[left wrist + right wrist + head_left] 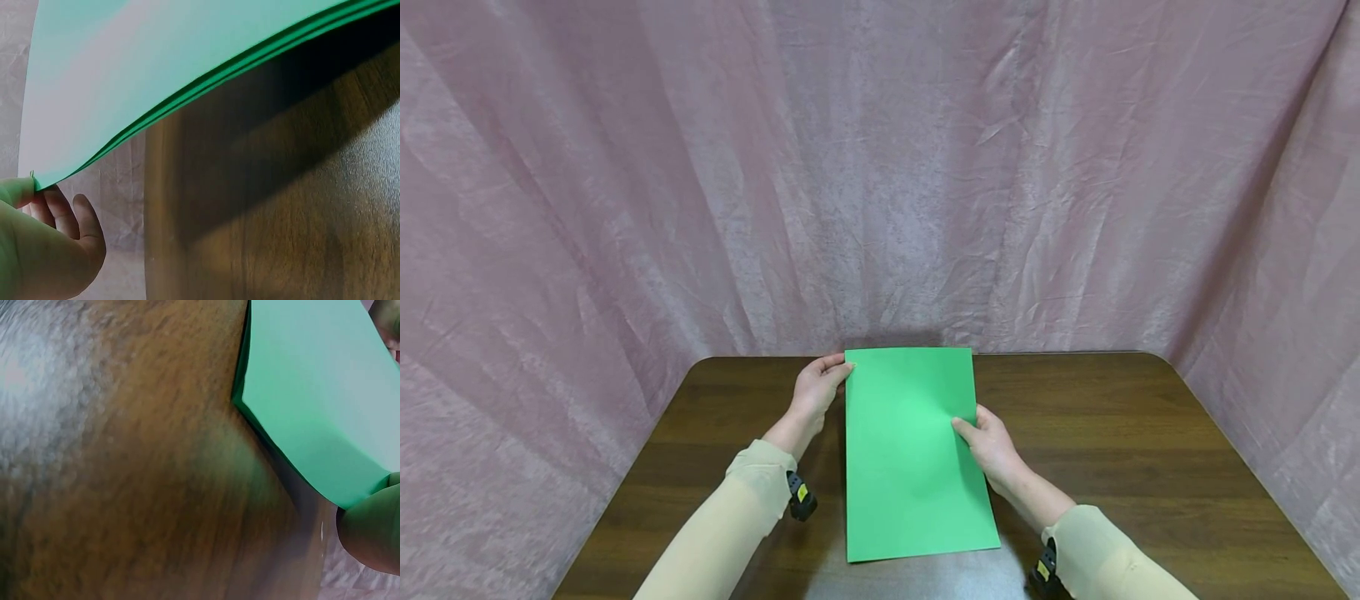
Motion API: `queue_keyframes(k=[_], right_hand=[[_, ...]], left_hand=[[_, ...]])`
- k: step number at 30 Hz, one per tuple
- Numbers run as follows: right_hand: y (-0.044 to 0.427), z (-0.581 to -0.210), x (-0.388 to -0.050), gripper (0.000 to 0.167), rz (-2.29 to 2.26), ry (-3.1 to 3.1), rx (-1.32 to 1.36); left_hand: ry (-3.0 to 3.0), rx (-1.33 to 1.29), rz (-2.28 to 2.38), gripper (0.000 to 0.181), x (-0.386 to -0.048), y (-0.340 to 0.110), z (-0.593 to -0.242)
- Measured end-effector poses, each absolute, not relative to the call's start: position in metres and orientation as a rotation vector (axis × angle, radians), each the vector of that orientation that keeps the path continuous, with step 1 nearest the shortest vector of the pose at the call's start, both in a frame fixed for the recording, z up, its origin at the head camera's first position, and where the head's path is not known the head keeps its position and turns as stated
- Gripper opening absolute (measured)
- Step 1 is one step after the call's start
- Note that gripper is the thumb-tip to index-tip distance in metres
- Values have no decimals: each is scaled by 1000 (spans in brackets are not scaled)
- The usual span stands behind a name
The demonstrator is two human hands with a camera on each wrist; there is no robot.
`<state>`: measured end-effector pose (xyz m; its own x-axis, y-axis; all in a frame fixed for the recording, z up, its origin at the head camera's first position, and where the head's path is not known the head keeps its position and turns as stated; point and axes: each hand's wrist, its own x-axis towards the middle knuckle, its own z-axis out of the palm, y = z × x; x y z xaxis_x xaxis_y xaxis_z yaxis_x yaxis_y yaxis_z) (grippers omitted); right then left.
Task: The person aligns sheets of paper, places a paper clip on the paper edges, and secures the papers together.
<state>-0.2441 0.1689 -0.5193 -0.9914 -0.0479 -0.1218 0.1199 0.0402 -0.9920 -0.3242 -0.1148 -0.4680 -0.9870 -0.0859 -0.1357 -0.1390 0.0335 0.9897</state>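
A green sheet of folded paper (910, 467) is held a little above the table between both hands. In the left wrist view the paper (144, 56) shows several layers along its edge. My left hand (816, 387) pinches its far left corner, thumb on top and fingers beneath. Along the right edge, my right hand (992, 442) grips the paper with the thumb on its upper face. The right wrist view shows the paper (312, 394) bending near that thumb; the fingers under it are hidden.
A dark brown wooden table (1097, 433) with rounded far corners lies under the paper. Pink velvety curtains (887, 167) hang behind it and at the sides. Each forearm wears a small black device (802, 497) at the wrist.
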Motion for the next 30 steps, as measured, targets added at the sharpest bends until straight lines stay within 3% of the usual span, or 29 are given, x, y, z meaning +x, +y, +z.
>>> queue_keyframes(k=[19, 30], right_hand=[[165, -521, -242, 33, -2081, 2185, 114], [171, -518, -242, 35, -2119, 2133, 92]], left_hand=[[2169, -272, 2217, 36, -325, -114, -474], [2169, -157, 2201, 35, -324, -114, -467]])
